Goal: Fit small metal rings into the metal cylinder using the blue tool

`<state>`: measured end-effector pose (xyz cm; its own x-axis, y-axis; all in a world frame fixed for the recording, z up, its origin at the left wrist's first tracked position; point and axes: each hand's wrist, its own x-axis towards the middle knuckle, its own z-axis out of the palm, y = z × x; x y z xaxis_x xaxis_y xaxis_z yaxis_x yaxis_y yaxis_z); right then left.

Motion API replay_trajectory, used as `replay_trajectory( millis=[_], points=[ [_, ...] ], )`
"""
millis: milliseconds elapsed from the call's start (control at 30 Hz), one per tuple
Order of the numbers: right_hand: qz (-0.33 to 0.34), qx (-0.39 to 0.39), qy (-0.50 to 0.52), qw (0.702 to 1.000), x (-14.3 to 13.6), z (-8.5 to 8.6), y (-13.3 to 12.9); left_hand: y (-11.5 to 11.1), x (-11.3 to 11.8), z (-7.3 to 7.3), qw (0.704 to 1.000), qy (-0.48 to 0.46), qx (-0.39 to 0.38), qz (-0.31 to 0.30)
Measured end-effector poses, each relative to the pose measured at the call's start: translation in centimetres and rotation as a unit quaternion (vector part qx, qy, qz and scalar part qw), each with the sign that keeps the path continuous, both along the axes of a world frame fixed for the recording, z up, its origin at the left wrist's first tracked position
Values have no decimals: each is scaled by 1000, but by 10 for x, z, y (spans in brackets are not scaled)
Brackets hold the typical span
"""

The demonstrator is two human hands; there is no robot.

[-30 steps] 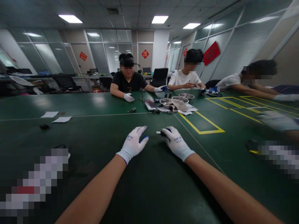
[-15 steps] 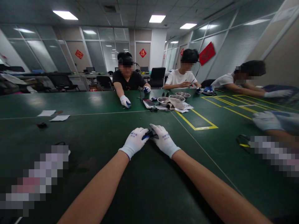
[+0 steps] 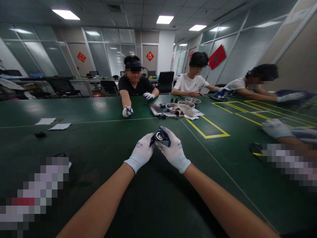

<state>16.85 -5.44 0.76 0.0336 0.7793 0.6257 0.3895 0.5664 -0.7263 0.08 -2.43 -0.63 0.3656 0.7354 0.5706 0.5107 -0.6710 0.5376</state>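
Observation:
Between my two gloved hands is a small black cylindrical part (image 3: 159,136), its silver-ringed round end turned towards me. Inside the ring a few dark spots show; its exact kind I cannot tell. My left hand (image 3: 142,147), in a white glove with blue fingertips, pinches the part from the left. From the right, my right hand (image 3: 174,149) curls its thumb and fingers around it. Both hands are just above the green table (image 3: 111,145), and the fingers hide most of the part's body.
Metal bowls (image 3: 171,107), a cloth (image 3: 184,109) and papers lie ahead. Yellow tape (image 3: 216,136) marks the table to the right. Two white papers (image 3: 60,126) and a small black object (image 3: 40,134) lie left. Several co-workers sit around; a co-worker's gloved hand (image 3: 277,128) rests at right.
My hands have raised and turned the black part, so its ringed end now faces me. Across the table, a co-worker's outstretched hand has lifted off the surface with a thin item.

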Motion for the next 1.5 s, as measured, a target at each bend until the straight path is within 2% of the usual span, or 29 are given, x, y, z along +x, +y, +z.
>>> replay_trajectory(
  millis=[100,267,400,500,633,700,767,900,1033,1100,1233,1333,1500],
  points=[
    [6,-23,13,1000,-1,2,-2,-4,5,0,999,-26,-19,-22],
    [0,-62,112,992,-6,9,-6,-13,16,8,995,-71,-57,-26],
    [36,-102,184,977,-2,18,-4,-21,17,18,986,-81,-143,-21],
    [26,-114,218,969,10,24,2,-23,13,21,967,-112,-226,-27],
    [-8,-127,260,957,31,29,11,-13,8,18,926,-202,-318,-22],
    [-18,-128,270,954,41,27,15,-2,3,14,909,-243,-339,-20],
    [-26,-131,263,956,49,20,18,12,-4,9,905,-259,-338,1],
    [-39,-153,215,964,64,2,21,34,-18,1,935,-179,-294,88],
    [-61,-162,158,972,77,-11,18,45,-23,3,978,-21,-178,103],
    [-78,-153,132,976,81,-15,16,51,-22,7,975,80,-165,125],
    [-128,-154,104,974,84,-22,13,78,-16,19,936,227,-175,205],
    [-156,-140,75,975,81,-25,13,107,-14,25,923,235,-163,258],
    [-161,-81,-9,984,73,-24,17,153,-14,24,927,199,-119,293]
  ],
)
